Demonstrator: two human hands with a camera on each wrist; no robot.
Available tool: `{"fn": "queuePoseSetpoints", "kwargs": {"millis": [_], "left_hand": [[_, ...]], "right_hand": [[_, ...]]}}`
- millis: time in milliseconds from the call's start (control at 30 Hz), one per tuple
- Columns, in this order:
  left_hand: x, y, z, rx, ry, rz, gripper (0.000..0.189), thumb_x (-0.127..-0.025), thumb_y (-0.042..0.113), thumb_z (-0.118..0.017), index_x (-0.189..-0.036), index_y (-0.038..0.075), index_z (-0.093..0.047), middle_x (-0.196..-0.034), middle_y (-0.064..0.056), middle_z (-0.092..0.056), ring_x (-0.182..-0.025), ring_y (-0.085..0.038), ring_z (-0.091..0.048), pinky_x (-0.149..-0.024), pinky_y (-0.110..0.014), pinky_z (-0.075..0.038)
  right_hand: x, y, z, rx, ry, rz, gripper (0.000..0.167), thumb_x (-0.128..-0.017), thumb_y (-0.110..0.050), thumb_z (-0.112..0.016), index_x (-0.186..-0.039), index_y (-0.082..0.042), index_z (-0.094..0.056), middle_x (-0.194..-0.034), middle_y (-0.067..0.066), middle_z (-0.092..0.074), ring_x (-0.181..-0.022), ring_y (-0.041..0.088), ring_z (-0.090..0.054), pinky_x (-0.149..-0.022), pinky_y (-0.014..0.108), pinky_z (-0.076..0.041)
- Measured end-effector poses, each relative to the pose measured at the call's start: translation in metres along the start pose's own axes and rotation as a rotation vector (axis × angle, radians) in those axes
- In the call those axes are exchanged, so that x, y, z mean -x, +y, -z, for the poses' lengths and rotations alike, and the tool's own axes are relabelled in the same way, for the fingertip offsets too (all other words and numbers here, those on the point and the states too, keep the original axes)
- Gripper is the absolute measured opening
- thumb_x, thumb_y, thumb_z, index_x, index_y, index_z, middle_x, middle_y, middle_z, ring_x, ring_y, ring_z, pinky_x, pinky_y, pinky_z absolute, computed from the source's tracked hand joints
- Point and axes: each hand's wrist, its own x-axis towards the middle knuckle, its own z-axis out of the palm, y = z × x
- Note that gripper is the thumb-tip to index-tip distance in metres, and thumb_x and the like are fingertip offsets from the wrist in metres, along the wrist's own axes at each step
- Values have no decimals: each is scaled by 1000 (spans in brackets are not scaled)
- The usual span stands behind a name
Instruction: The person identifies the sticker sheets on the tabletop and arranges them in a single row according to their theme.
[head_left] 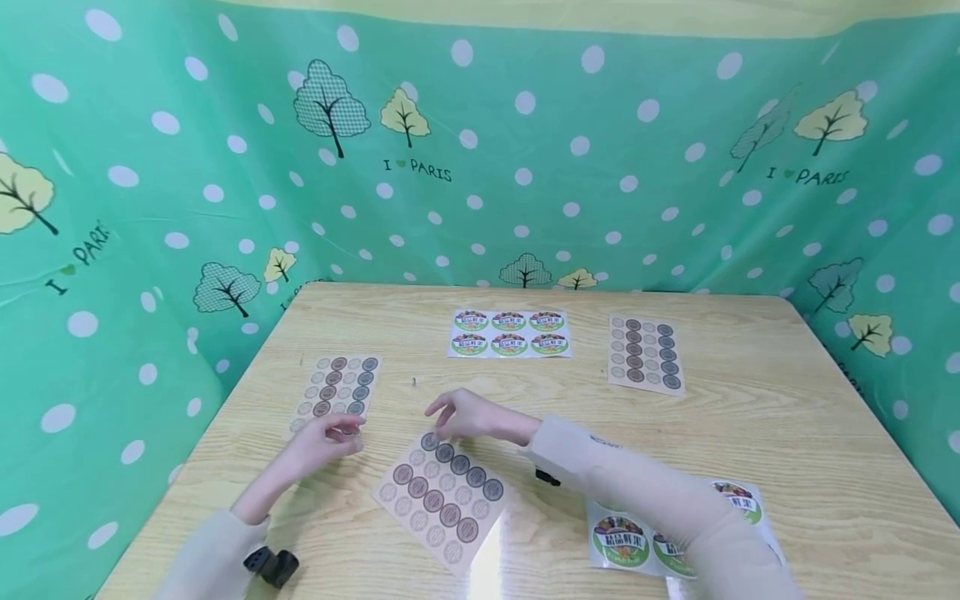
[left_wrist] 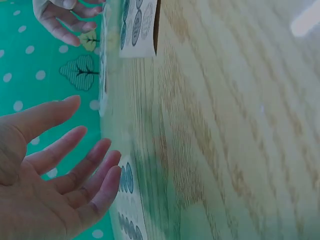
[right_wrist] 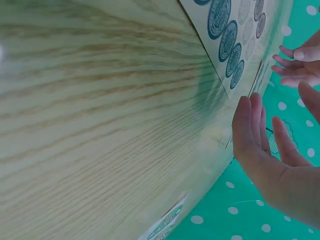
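Note:
A sheet of round brown and grey stickers point(head_left: 426, 493) lies slanted on the table between the two hands. My right hand point(head_left: 461, 414) is over its far corner with fingers loosely bent and nothing in them. In the right wrist view the thumb and fingers of that hand point(right_wrist: 270, 165) stand apart. My left hand point(head_left: 326, 442) hovers by the near end of another round-sticker sheet point(head_left: 347, 379) at the left. Its fingers are spread and relaxed in the left wrist view, the palm point(left_wrist: 45, 200) bare.
A sheet of fruit-label stickers point(head_left: 510, 333) lies at the back middle, and a third round-sticker sheet point(head_left: 647, 354) at the back right. Under the right forearm is a second fruit-label sheet point(head_left: 621, 542), partly hidden. A green dotted curtain point(head_left: 480, 167) hangs behind the wooden table point(head_left: 750, 417).

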Motion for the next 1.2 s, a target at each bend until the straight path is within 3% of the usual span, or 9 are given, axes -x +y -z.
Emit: {"fn": "queuePoseSetpoints", "kwargs": {"millis": [133, 267, 567, 933, 1200], "left_hand": [[4, 6, -6, -2, -30, -35, 42, -72, 8, -69, -108, -9, -55, -95, -22, -59, -80, -27, -59, -63, -23, -50], [8, 10, -12, -22, -48, -28, 44, -70, 9, -70, -108, -8, -55, -92, -17, -60, -79, -23, -58, -65, -25, -49], [13, 11, -25, 11, -79, -33, 48, -69, 11, -71, -110, -7, -54, -93, -14, -59, -78, -20, -56, -63, -22, -48], [15, 16, -37, 4, -97, -17, 54, -63, 10, -74, -110, -7, -54, -94, -12, -57, -78, -20, -53, -66, -24, -45], [15, 13, -42, -49, -98, -65, 54, -60, 12, -77, -108, -4, -57, -94, -9, -54, -78, -19, -48, -67, -26, -44]], "right_hand": [[13, 6, 4, 59, 17, 28, 40, -72, -3, -67, -111, -1, -57, -84, 6, -58, -67, 12, -54, -60, 24, -47], [24, 12, 4, 88, 39, 42, 40, -71, -3, -67, -109, 0, -58, -85, 8, -58, -67, 13, -54, -58, 22, -46], [46, 24, 2, 66, 71, 47, 42, -68, 0, -68, -109, 3, -56, -90, 13, -57, -77, 21, -59, -65, 24, -48], [59, 36, -5, 87, 100, 22, 45, -65, -3, -73, -107, 4, -56, -91, 13, -57, -72, 16, -54, -65, 25, -47], [59, 43, -9, 137, 82, 70, 47, -64, 0, -72, -108, 6, -55, -90, 11, -54, -72, 14, -49, -63, 19, -44]]}}
